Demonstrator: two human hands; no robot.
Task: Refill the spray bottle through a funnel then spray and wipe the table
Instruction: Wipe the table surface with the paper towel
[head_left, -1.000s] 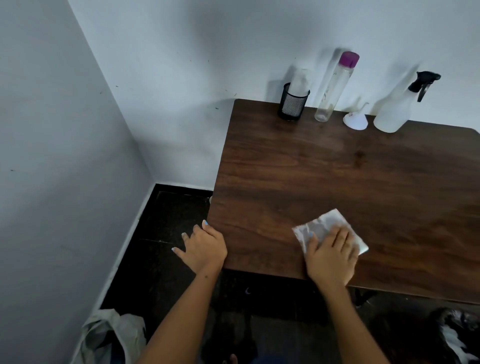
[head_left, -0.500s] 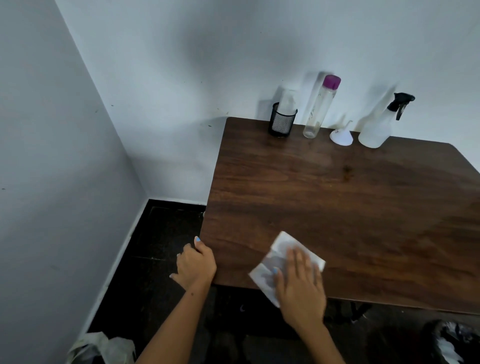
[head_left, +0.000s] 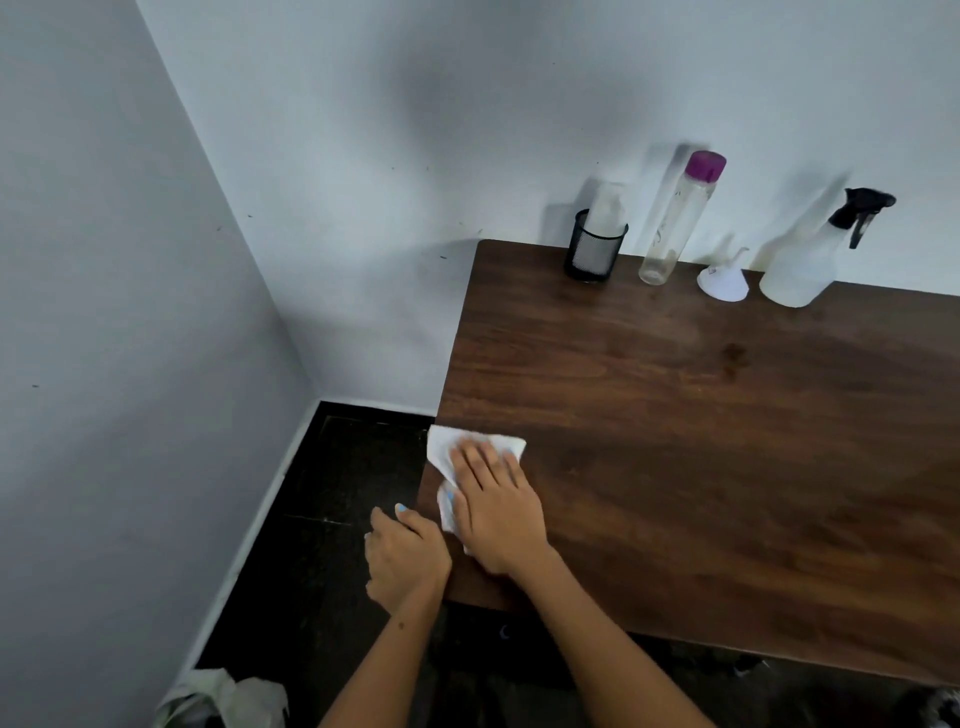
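Observation:
My right hand (head_left: 493, 506) lies flat with straight fingers on a white wipe (head_left: 452, 449) and presses it onto the dark wooden table (head_left: 701, 441) at the table's left edge. My left hand (head_left: 402, 558) hangs just off the table's front left corner, fingers loosely curled, holding nothing. At the back of the table by the wall stand the translucent spray bottle (head_left: 802, 265) with a black trigger, a small white funnel (head_left: 722, 278) resting mouth down, and a tall clear bottle (head_left: 672, 223) with a purple cap.
A black mesh cup (head_left: 592, 252) with a pale bottle in it stands at the table's back left corner. White walls close the left and back. Dark floor (head_left: 332, 493) lies left of the table, with a crumpled pale bag (head_left: 223, 699) at the bottom left.
My right hand has slid the wipe leftward along the front of the table to its left edge. My left hand stays by the front left corner.

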